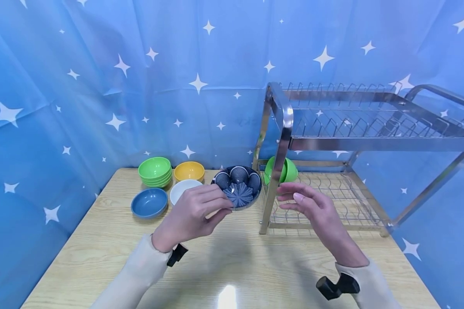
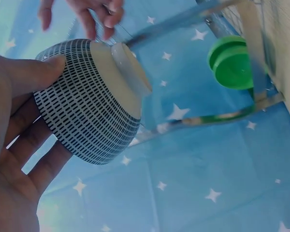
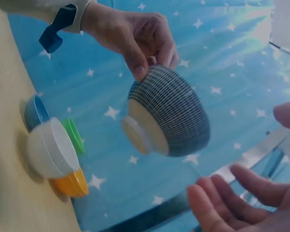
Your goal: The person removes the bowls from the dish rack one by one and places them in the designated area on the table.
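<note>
A dark blue patterned bowl (image 1: 238,194) hangs above the table, pinched at its rim between the thumb and fingers of my left hand (image 1: 201,210). Dark dashes cover its outer wall (image 2: 87,104), and its pale foot shows in both wrist views. Its patterned inside faces me in the head view. My right hand (image 1: 309,204) is just right of the bowl, fingers apart and slightly bent, holding nothing. Behind that hand, green bowls (image 1: 290,171) lean on the lower shelf of the metal dish rack (image 1: 280,171).
At the table's back left stand stacked green bowls (image 1: 154,169), a yellow bowl (image 1: 189,171), a blue bowl (image 1: 149,203) and white bowls (image 3: 50,147), partly behind my left hand in the head view. The two-tier rack fills the right side. A starry curtain (image 1: 158,107) hangs behind.
</note>
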A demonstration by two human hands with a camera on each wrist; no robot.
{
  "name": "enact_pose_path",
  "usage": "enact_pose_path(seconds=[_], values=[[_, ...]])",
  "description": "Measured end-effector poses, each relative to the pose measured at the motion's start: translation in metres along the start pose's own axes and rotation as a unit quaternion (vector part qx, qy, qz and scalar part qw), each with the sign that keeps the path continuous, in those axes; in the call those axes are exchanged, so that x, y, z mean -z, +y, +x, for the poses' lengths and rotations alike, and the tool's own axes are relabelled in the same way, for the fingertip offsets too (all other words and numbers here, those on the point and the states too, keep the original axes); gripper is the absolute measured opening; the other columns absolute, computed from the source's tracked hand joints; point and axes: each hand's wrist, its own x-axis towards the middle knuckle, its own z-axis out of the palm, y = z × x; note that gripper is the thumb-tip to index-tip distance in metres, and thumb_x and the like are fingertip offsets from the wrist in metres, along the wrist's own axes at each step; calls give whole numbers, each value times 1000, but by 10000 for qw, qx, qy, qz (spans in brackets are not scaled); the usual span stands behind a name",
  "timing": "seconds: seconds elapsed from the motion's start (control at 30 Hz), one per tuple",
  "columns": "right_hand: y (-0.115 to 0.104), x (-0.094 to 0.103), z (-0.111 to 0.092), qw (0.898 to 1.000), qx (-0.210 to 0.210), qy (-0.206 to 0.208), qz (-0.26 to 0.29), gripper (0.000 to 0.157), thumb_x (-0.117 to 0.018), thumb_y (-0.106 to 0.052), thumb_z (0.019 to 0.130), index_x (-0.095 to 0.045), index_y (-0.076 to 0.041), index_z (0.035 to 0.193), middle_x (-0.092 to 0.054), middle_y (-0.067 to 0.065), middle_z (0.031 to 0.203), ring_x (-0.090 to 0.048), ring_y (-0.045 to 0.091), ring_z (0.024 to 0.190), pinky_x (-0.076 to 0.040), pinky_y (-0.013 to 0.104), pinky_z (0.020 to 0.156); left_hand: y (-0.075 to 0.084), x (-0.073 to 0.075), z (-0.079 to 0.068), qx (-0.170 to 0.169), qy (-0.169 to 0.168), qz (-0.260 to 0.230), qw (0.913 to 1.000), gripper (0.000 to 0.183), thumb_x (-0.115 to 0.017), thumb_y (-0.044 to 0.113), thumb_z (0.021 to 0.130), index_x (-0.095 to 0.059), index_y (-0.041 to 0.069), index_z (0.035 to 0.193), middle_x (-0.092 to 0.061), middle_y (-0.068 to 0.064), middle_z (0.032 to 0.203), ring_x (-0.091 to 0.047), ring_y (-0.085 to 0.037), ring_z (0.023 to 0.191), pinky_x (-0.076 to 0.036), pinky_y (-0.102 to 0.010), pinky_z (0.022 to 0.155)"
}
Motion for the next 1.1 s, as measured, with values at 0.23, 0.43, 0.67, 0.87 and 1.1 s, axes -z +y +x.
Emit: enact_pose_path(seconds=[0.23, 0.43, 0.67, 0.87, 1.1], values=[[6, -2, 8, 9929, -1, 815, -868, 39, -56, -10, 105, -51, 2, 142, -62, 5, 136, -65, 14, 119, -55, 19, 98, -29, -16, -7, 587, 255, 124, 9979, 11, -81, 4, 83, -77, 11, 91, -74, 2, 88, -66, -12, 79, -58, -27, 71], [18, -5, 22, 9848, -150, 1102, -1334, 49, -67, -13, 100, -52, -8, 147, -59, 12, 139, -62, 14, 121, -52, 14, 101, -50, -39, -11, 1292, 259, 407, 9904, 10, -80, 4, 83, -77, 10, 90, -74, 0, 88, -68, -14, 80, -59, -29, 73], [26, -7, 40, 9819, -292, 1411, -1233, 46, -73, -19, 96, -59, -9, 139, -64, 6, 129, -67, 9, 113, -56, 18, 97, -66, -78, -12, 2388, 350, 885, 9664, 10, -80, 5, 81, -77, 11, 89, -74, 0, 87, -68, -16, 79, -56, -32, 69], [28, -7, 47, 9763, -118, 1719, -1306, 33, -74, -22, 96, -68, -8, 124, -70, -5, 111, -69, 8, 106, -57, 18, 94, -67, -107, -9, 2827, 181, 1261, 9507, 10, -80, 8, 82, -79, 12, 90, -76, -1, 91, -70, -20, 84, -57, -36, 71], [29, -10, 48, 9722, 85, 1824, -1466, 25, -76, -22, 94, -71, -5, 113, -72, -11, 100, -70, 4, 96, -59, 17, 87, -74, -134, -14, 3113, -94, 1314, 9411, 9, -80, 6, 81, -80, 12, 87, -78, -1, 90, -72, -21, 86, -60, -36, 71]])
